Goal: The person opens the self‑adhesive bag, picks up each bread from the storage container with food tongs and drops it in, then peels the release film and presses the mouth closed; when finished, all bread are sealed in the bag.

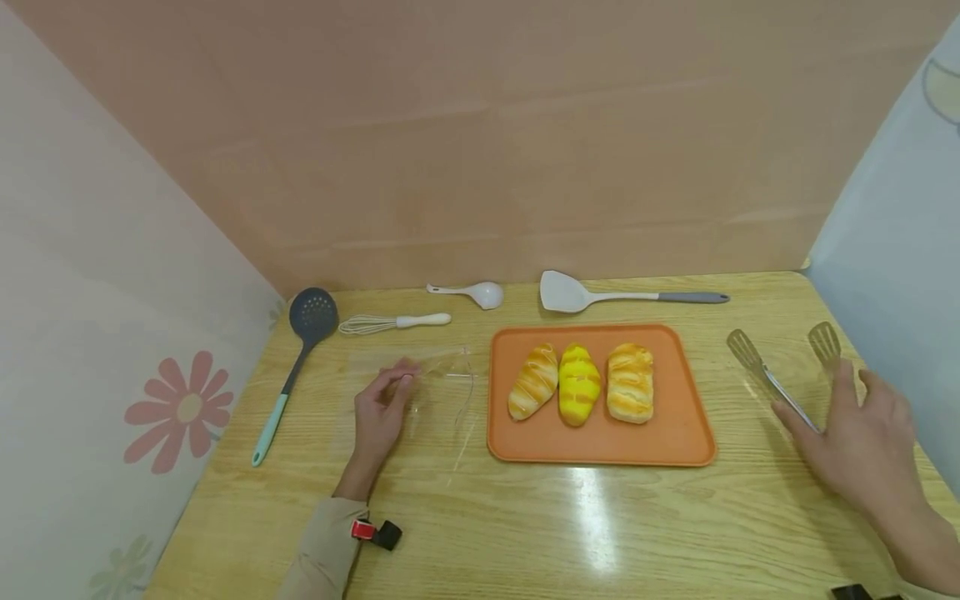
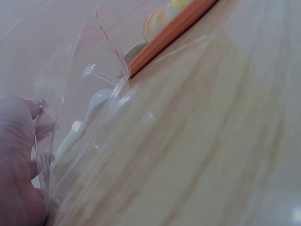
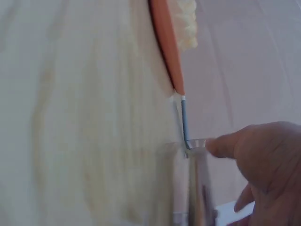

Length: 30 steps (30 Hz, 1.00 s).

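In the head view my left hand (image 1: pixel 381 414) pinches the edge of a clear plastic bag (image 1: pixel 442 417) between thumb and fingers. The left wrist view shows the thin bag (image 2: pixel 101 75) spreading out from that hand (image 2: pixel 19 155). On the right side, my right hand (image 1: pixel 862 442) holds metal tongs (image 1: pixel 780 387) with slotted ends, their two arms spread apart. Part of the tongs is hidden by the hand, and they blur in the right wrist view. Between the hands, an orange tray (image 1: pixel 600 446) bears a striped brown bread roll (image 1: pixel 534 382), a yellow roll (image 1: pixel 579 385) and a pale loaf (image 1: pixel 630 383).
Along the back lie a whisk (image 1: pixel 393 323), a white spoon (image 1: pixel 472 293) and a white turner (image 1: pixel 566 293) with a grey handle. A dark skimmer (image 1: pixel 311 321) with a mint handle lies at the left. Walls (image 1: pixel 487 142) enclose the table's back and sides.
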Available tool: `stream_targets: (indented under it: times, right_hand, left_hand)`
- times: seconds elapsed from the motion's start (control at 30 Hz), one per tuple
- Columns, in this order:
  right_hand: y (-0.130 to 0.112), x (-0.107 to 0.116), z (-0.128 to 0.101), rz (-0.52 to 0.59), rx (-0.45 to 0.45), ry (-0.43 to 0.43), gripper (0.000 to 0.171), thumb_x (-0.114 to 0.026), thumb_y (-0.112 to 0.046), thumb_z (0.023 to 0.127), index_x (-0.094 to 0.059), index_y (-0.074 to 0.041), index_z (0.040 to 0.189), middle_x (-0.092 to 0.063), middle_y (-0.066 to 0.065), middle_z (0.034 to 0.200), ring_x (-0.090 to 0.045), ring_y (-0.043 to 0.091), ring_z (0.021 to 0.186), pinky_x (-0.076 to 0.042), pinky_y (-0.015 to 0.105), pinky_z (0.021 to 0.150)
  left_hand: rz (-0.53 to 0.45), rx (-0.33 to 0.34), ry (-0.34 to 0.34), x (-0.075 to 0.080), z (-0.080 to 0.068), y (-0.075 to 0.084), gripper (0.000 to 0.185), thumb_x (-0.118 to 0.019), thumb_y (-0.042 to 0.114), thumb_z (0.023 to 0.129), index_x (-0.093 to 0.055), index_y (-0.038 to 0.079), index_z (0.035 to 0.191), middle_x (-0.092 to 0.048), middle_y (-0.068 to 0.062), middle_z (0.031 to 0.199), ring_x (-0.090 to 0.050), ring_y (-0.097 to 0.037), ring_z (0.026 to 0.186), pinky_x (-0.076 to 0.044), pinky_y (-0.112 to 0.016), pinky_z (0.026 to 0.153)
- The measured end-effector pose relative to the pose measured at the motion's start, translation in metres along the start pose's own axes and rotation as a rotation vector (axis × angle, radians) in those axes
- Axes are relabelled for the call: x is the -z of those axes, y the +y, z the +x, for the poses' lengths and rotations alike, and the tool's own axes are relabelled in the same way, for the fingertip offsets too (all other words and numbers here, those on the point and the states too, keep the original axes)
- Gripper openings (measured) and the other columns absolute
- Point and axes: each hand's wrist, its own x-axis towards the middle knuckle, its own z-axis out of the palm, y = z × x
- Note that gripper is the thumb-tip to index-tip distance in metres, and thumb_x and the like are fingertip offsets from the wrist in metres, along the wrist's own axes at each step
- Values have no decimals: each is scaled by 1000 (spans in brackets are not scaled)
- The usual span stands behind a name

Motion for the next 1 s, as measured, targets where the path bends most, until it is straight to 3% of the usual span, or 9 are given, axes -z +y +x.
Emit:
stream_targets:
  times: [0.1,0.17,0.23,0.3,0.37,0.5,0.6,0.8,1.0]
  right_hand:
    - [10,-4,0,-16,-48,-13,84,-67,-51,108,-39,26,126,-45,59,107,-41,81,112,-32,84,95]
    - [17,-7,-1,-32,-57,-5,77,-69,-53,106,-40,18,102,-46,43,86,-46,73,95,-37,76,83]
    - [23,-10,-2,-49,-66,6,73,-71,-55,105,-37,8,91,-41,32,76,-47,66,84,-37,71,74]
    - [27,-11,-4,-57,-87,-1,75,-69,-57,105,-37,9,90,-42,34,79,-46,66,86,-38,71,75]
    - [29,-12,-4,-48,-120,-12,80,-68,-56,106,-39,18,94,-43,43,88,-43,71,95,-36,74,80]
    - [30,-12,-3,2,-180,-32,91,-68,-50,107,-39,34,121,-40,56,112,-35,74,111,-37,77,83]
    - [30,-12,-3,18,-186,-42,95,-69,-49,107,-36,36,134,-37,57,120,-36,72,113,-40,77,78]
    - [28,-11,-1,11,-146,-86,96,-69,-49,108,-35,32,146,-40,54,123,-45,70,110,-44,72,65]
    - [27,-10,-1,-12,-96,-92,93,-68,-48,110,-36,32,145,-46,52,119,-54,65,98,-47,65,57]
  left_hand:
    - [-3,3,-2,0,0,1,12,-67,-9,106,-78,-12,112,-77,-31,122,-62,-46,142,-27,-62,132]
    - [8,2,-1,0,0,0,13,-67,-9,106,-78,-11,112,-77,-32,122,-62,-47,142,-23,-65,133]
    - [16,4,-1,0,1,0,13,-68,-9,106,-79,-10,112,-77,-31,122,-61,-50,141,-21,-66,134]
    - [28,6,-2,0,1,0,13,-68,-7,106,-79,-10,112,-77,-31,122,-61,-51,141,-19,-68,134]
    - [31,8,0,1,1,1,13,-68,-7,106,-79,-10,112,-77,-31,122,-60,-52,141,-19,-69,134]
    - [31,17,6,1,0,3,13,-69,-7,106,-79,-10,113,-77,-31,122,-60,-52,141,-18,-68,134]
    - [37,22,10,2,0,3,13,-69,-7,106,-80,-9,113,-77,-31,123,-60,-52,141,-18,-67,134]
    - [35,22,11,2,0,3,13,-69,-7,106,-80,-9,113,-77,-31,124,-61,-49,141,-20,-67,134]
    - [28,26,8,2,0,2,14,-69,-6,106,-80,-8,114,-77,-30,124,-62,-46,142,-20,-66,134]
